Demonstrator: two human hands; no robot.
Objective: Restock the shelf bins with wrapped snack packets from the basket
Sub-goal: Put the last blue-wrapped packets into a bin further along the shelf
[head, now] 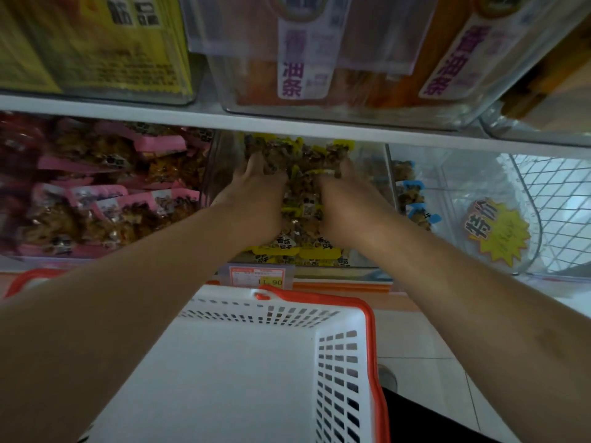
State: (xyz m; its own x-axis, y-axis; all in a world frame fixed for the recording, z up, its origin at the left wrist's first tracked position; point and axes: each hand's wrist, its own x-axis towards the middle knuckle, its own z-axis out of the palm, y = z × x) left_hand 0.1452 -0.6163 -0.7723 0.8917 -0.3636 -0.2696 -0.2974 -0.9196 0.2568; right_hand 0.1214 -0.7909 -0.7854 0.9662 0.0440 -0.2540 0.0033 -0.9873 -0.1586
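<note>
Both of my hands reach into the middle clear bin (372, 265) on the lower shelf. The bin is piled with yellow-wrapped snack packets (302, 190). My left hand (256, 190) lies on the left side of the pile, fingers stretched forward, their tips sunk among the packets. On the right side my right hand (343, 195) lies the same way, a narrow strip of packets showing between the two hands. The white basket (256, 362) with an orange rim sits below my arms, and no packets show on its visible floor.
To the left, a bin holds pink-wrapped packets (96, 187). A clear bin to the right holds a few blue-tagged packets (414, 199) and bears a yellow star sticker (497, 231). The upper shelf board (287, 121) hangs close above my hands. A price tag (260, 276) sits on the shelf edge.
</note>
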